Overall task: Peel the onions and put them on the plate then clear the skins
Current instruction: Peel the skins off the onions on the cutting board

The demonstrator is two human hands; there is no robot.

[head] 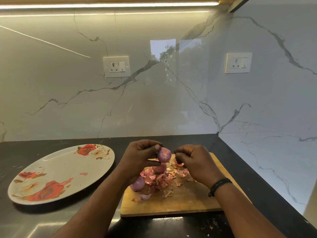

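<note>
Nearest to me, the wooden cutting board [180, 201] lies on the dark counter [42, 219]. A heap of onion skins [159, 178] covers its middle. Two onions rest on the board: one peeled onion [137, 183] at the left edge of the heap, and a second onion [160, 168] partly hidden behind the skins; I cannot tell its peeling state.

Above the board, my left hand [139, 155] pinches a small red onion [164, 154] between thumb and fingers. My right hand [193, 160] is just beside it, fingers curled, apparently pinching a strip of skin [178, 163]; the contact is not fully visible.

To the left, the floral plate [56, 170] sits on the counter, apart from the board. It holds no onions.

Beyond, the marble backsplash carries two wall sockets [116, 66].

Status, as judged:
- Peeling: in progress; at least one onion finished.
- Transfer to plate: not yet started.
- Skin clearing: not yet started; scraps also lie on the counter near the board.
</note>
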